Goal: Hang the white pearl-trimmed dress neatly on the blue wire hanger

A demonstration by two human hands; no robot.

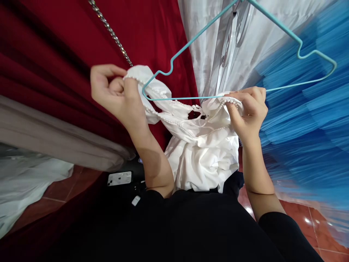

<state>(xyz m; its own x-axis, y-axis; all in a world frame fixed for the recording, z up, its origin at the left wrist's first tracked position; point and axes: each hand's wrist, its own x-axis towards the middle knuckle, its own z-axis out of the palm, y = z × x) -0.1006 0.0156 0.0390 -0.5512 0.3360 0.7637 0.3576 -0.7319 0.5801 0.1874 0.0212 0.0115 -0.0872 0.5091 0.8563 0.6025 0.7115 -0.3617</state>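
A white garment point(204, 156) with pearl-beaded edging hangs between my two hands and bunches against my black top. My left hand point(117, 91) is closed on one shoulder part of it, at the left end of a light blue hanger point(188, 43). That lower left corner of the hanger lies against the white cloth. My right hand point(249, 111) pinches another beaded edge of the garment beside the hanger's bottom bar. Beyond this hand, the hanger's right end sticks out with no cloth on it.
Red fabric point(152, 32) with a beaded strip point(111, 32) hangs at the left. White fabric point(201, 40) hangs ahead, and blue tulle point(300, 127) fills the right. A phone point(119, 178) and a small white object point(135, 200) lie low at the left, above the tiled floor point(302, 218).
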